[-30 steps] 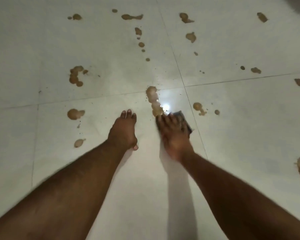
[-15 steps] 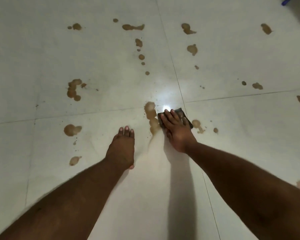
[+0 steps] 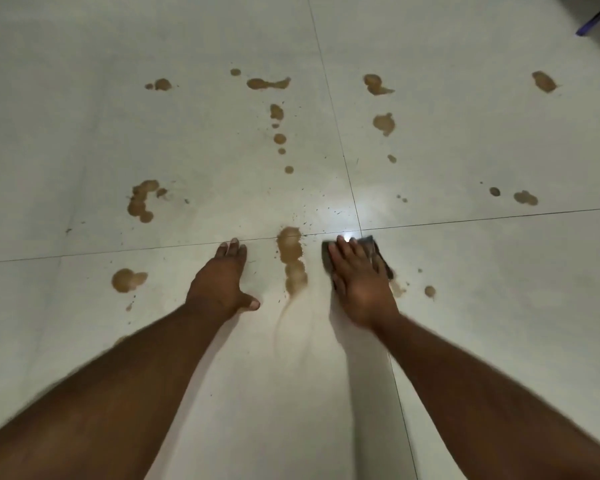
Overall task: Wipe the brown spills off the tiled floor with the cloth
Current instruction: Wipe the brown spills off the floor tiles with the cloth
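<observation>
The person leans over a pale tiled floor point(image 3: 465, 323), and both bare forearms reach forward into the view. The right hand point(image 3: 359, 280) lies flat on a dark cloth point(image 3: 378, 252), with the fingers straight and spread, pressing it to the floor. The cloth sits just below the crossing of the grout lines point(image 3: 362, 232), and its dark edges show beyond the fingertips and on both sides of the hand. A small bright reflection of light point(image 3: 347, 237) is on the tile beside the fingertips.

The left hand point(image 3: 222, 280) rests flat on the floor with straight fingers and the thumb stretched out to the side; it holds nothing.

Between the two hands lies a long brown spill point(image 3: 291, 259), not touched by either of them, and a thin smeared streak point(image 3: 284, 320) runs down from its lower end toward the person. More brown spills are scattered over the tiles: one blot point(image 3: 127, 280) to the left of the left hand, a cluster point(image 3: 141, 202) further up on the left, a row of drops point(image 3: 278, 133) in the middle, and some patches point(image 3: 383, 123) on the right. A small drop point(image 3: 429, 291) lies near the cloth on its right side.
</observation>
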